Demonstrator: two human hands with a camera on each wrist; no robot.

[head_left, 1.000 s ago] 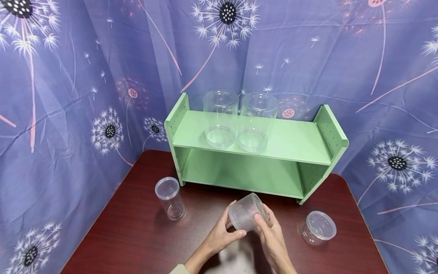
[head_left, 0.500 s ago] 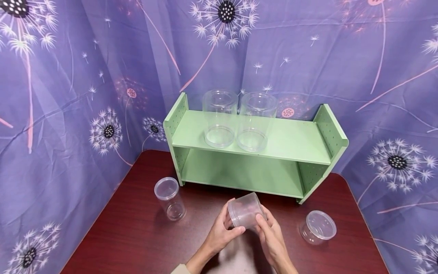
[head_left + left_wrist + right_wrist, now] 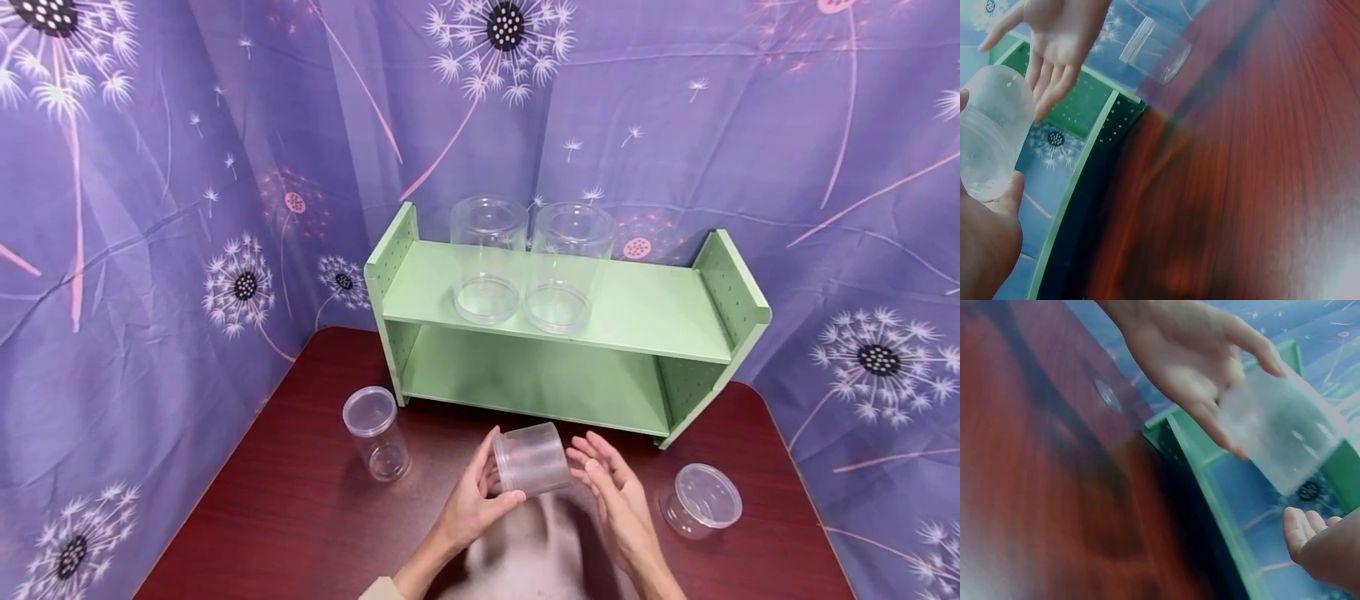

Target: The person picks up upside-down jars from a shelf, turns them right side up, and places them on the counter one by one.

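My left hand [image 3: 472, 504] grips a clear plastic jar [image 3: 534, 460] by its ridged rim end, thumb below and fingers behind. The jar lies tilted on its side above the table, its base toward the right. In the head view my right hand [image 3: 618, 504] is just off that base, fingers spread and holding nothing. The left wrist view shows the right palm [image 3: 1060, 31] facing the jar [image 3: 997, 125] across a small gap. Seen from the right wrist, the left hand's thumb and fingers straddle one end of the jar [image 3: 1282, 428].
A green two-tier shelf [image 3: 645, 304] stands at the back, bearing two large clear jars [image 3: 487, 262] [image 3: 567, 271] on its upper board. A tall lidded clear jar [image 3: 377, 437] stands left on the dark red table [image 3: 300, 517]; a short one [image 3: 701, 500] stands right.
My right hand has let go of the jar's base and drawn away to the right, its fingers opening. The left hand keeps hold of the jar, which now lies more level and slightly left.
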